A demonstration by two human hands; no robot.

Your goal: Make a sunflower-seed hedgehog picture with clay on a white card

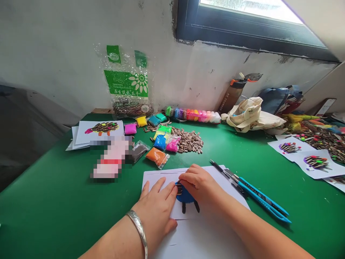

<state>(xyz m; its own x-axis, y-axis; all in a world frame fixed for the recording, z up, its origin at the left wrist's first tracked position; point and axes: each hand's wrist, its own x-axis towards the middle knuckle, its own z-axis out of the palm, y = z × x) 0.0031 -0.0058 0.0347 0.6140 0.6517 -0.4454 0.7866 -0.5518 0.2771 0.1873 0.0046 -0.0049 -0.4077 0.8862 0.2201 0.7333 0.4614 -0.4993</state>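
On white paper (185, 233) in front of me lies a flat blue clay shape (185, 196) with two black clay legs (183, 208). A few striped sunflower seeds (179, 188) are set along its left side. My left hand (156, 203), wearing a silver bangle, rests flat on the paper with fingers spread, fingertips touching the left edge of the blue clay. My right hand (201, 185) is closed in a pinch over the clay's upper left, on what looks like a sunflower seed; its fingers hide most of it.
Clay packets (157, 157) and a seed pile (190, 141) lie beyond the paper. A pen (225, 174) and blue tweezers (264, 201) lie right. Finished seed pictures (101, 131) sit at left. A seed bag (129, 86), bottle (233, 93) and cloth bag (253, 117) stand behind.
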